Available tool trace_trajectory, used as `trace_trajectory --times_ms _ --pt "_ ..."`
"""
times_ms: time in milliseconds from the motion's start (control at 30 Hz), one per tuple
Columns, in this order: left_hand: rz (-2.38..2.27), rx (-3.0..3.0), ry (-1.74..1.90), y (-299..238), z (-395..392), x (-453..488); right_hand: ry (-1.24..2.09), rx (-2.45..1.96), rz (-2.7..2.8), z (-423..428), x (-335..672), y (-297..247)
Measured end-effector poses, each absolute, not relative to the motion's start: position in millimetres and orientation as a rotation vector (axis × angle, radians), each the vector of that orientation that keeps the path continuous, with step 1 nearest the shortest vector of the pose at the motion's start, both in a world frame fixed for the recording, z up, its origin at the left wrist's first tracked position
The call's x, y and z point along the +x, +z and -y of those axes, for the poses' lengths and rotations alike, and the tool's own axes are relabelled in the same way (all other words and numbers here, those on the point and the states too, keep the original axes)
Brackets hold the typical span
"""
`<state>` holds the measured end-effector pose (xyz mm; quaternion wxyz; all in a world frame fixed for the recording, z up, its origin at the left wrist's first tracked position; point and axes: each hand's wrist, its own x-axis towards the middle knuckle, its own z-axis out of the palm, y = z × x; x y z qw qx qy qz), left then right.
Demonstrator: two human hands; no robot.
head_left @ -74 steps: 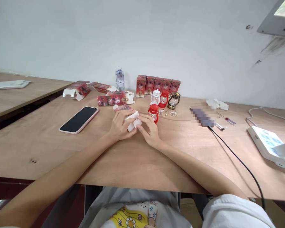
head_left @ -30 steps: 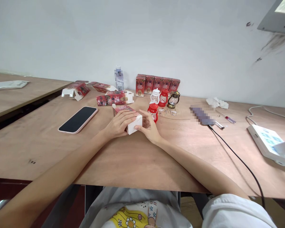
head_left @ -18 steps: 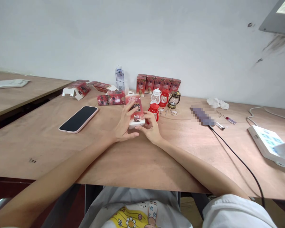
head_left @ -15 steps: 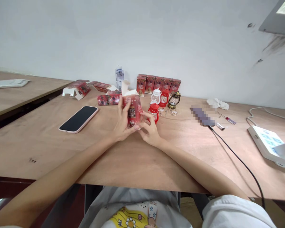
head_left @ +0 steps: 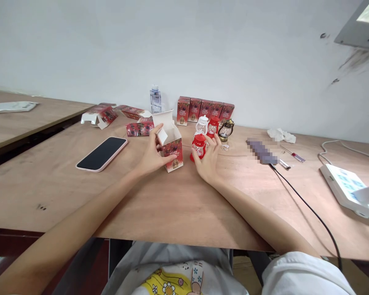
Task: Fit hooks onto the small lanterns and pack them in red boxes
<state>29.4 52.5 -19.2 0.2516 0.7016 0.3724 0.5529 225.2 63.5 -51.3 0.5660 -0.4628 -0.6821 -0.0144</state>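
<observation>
My left hand [head_left: 152,155] grips a small red carton [head_left: 172,152] that stands upright on the wooden table [head_left: 178,205], its white top flaps open. My right hand [head_left: 208,160] is wrapped round a small red toy lantern [head_left: 198,146] just right of the carton, holding it slightly tilted. Behind them stand a white lantern [head_left: 201,124], another red lantern [head_left: 213,125] and a dark bronze lantern [head_left: 225,130].
A row of closed red cartons [head_left: 205,110] lines the wall beside a small bottle [head_left: 155,99]. Flattened cartons [head_left: 103,116] and a phone [head_left: 102,153] lie left. A cable [head_left: 307,205], screwdriver [head_left: 292,153], crumpled tissue [head_left: 280,134] and white device [head_left: 349,187] lie right.
The carton was lying on its side while both hands folded its end shut; it has been turned upright with the open flaps on top. My right hand left it and took the red lantern.
</observation>
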Motion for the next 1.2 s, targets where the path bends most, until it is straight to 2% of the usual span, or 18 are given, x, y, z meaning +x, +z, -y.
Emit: trace_trajectory --times_ms 100,200,367,467,567,833,1200 --pt "-1.033 1.859 1.487 -17.9 -52.0 29.5 0.253 -1.072 1.593 -75.2 232.1 -54.8" --pt "-1.043 1.824 1.504 -18.5 -51.4 31.2 0.341 -1.034 1.550 -78.5 235.1 -44.0" --pt "-0.949 1.751 1.543 -20.6 -47.1 41.2 0.320 -0.770 1.475 -66.0 224.0 18.5" --pt "-0.934 1.743 1.595 -23.4 -45.6 46.4 0.523 -0.615 1.567 -56.4 206.3 49.5" --pt "-0.904 1.760 1.620 -25.9 -45.7 47.6 0.633 -0.571 1.633 -56.0 190.9 57.0" --pt "-0.888 1.790 1.665 -26.8 -50.2 44.7 0.334 -0.708 1.772 -67.7 202.7 44.4" --pt "-0.886 1.858 1.584 -27.1 -46.6 45.2 0.189 -0.861 2.296 -72.0 210.2 72.6"
